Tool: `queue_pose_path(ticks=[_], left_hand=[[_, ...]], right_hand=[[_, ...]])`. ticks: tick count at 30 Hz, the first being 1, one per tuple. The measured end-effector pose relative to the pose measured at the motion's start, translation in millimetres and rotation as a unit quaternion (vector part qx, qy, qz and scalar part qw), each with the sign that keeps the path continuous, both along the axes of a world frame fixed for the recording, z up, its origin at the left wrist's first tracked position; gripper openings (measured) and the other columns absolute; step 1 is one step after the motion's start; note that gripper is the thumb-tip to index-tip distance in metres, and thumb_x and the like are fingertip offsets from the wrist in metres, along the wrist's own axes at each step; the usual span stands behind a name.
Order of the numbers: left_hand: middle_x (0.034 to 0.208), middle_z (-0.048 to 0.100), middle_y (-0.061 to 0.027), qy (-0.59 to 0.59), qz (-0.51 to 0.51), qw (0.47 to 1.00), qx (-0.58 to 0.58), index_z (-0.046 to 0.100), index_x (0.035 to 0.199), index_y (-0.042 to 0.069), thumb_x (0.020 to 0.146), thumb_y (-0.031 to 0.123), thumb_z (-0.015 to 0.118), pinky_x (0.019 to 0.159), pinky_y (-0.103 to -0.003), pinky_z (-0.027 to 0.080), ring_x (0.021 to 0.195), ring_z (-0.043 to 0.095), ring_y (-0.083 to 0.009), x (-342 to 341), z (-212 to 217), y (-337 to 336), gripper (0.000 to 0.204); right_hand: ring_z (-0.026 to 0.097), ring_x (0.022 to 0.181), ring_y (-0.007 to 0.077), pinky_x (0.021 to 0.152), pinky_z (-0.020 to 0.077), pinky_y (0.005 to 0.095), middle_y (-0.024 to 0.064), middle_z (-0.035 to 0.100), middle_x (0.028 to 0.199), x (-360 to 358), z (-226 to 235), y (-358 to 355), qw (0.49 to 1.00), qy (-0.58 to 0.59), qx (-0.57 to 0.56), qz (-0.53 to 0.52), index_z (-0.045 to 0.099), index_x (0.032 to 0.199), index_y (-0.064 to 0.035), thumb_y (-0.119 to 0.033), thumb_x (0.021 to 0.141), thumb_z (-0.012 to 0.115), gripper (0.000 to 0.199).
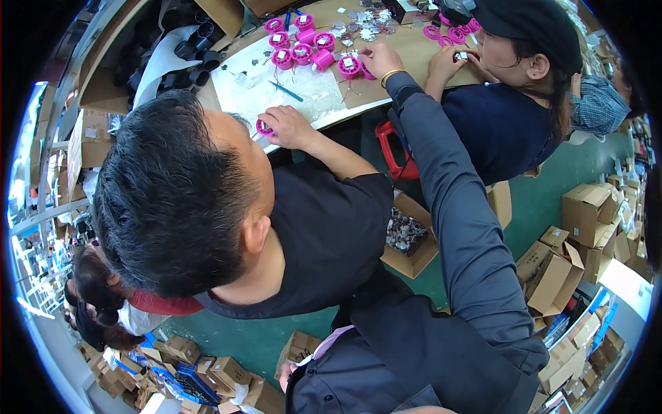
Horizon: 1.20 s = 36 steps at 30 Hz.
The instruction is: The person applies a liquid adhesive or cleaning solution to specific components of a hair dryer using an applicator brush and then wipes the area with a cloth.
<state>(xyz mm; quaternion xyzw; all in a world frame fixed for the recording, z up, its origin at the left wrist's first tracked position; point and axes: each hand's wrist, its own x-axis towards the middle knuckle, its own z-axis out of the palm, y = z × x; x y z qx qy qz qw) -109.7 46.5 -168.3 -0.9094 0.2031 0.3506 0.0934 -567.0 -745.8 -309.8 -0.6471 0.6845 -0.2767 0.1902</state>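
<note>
The right hand [381, 61], wearing a gold-coloured bracelet at its wrist, is hanging over the brown surface [408, 43], its curled fingers pointing down just beside a pink round housing [349, 67]; they are partly covering another pink piece [369, 74], and I cannot tell whether they are gripping it or how far apart they are. The housing is lying beside the right edge of a white sheet [314, 102], with more pink housings [301, 52] clustering toward the surface's far edge. The left hand [285, 376] is showing only partly before the dark jacket [358, 372]; I cannot tell its fingers' opening or hold. At the near edge, a co-worker in black [324, 234] is holding a pink ring [263, 127]; farther right, a capped co-worker [500, 117] is holding a small white piece [461, 55].
</note>
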Motion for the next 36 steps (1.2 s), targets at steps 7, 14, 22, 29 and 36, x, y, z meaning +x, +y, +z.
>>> queue_pose_path(ticks=[7, 14, 22, 29, 36], left_hand=[[0.088, 0.068, -0.0269, -0.018, 0.017, 0.999, -0.02, 0.07, 0.106, 0.006, 0.098, 0.038, 0.058, 0.08, -0.047, 0.051, 0.083, 0.066, -0.0417, -3.3, -3.3, 10.6, 0.035], [0.087, 0.067, -0.0271, -0.009, 0.012, 1.0, 0.018, 0.07, 0.106, 0.006, 0.098, 0.039, 0.058, 0.078, -0.047, 0.051, 0.082, 0.065, -0.0415, -3.5, -2.0, 13.8, 0.036], [0.083, 0.065, -0.0279, 0.002, 0.02, 1.0, -0.01, 0.069, 0.102, 0.005, 0.098, 0.038, 0.058, 0.076, -0.046, 0.05, 0.079, 0.064, -0.0406, -16.4, 8.0, -2.3, 0.036], [0.082, 0.065, -0.0283, -0.005, 0.001, 1.0, -0.011, 0.069, 0.102, 0.004, 0.098, 0.037, 0.058, 0.076, -0.047, 0.05, 0.078, 0.064, -0.0411, -30.7, 20.7, -38.2, 0.035], [0.081, 0.064, -0.0286, -0.018, -0.011, 1.0, -0.016, 0.068, 0.101, 0.004, 0.098, 0.037, 0.057, 0.076, -0.047, 0.049, 0.078, 0.063, -0.0416, -36.3, 42.4, -47.2, 0.035]], right_hand=[[0.072, 0.103, 0.0337, 0.092, 0.0522, 0.046, 0.0092, 0.077, 0.113, 33.2, 11.5, -3.5, 0.994, 0.107, -0.001, 0.033, 0.082, 0.102, -0.021, -0.036, 0.093, 0.073, 0.02], [0.072, 0.105, 0.0323, 0.103, 0.0377, 0.0475, 0.0107, 0.079, 0.106, 42.5, 15.1, -11.3, 0.98, 0.158, 0.086, -0.087, 0.084, 0.102, -0.023, -0.039, 0.089, 0.073, 0.023], [0.07, 0.114, 0.0328, 0.107, 0.0343, 0.0468, 0.0132, 0.078, 0.113, 34.9, 22.8, -5.7, 0.976, 0.107, 0.171, -0.087, 0.082, 0.105, -0.018, -0.041, 0.084, 0.074, 0.032], [0.071, 0.11, 0.032, 0.107, 0.0334, 0.0476, 0.0119, 0.079, 0.106, 32.9, 19.9, 3.5, 0.986, 0.109, 0.116, -0.045, 0.083, 0.101, -0.0243, -0.038, 0.085, 0.073, 0.023], [0.071, 0.104, 0.0317, 0.102, 0.0342, 0.0478, 0.0103, 0.079, 0.097, 39.4, 21.6, 0.7, 0.987, 0.149, 0.065, -0.013, 0.083, 0.094, -0.0276, -0.032, 0.087, 0.071, 0.015]])
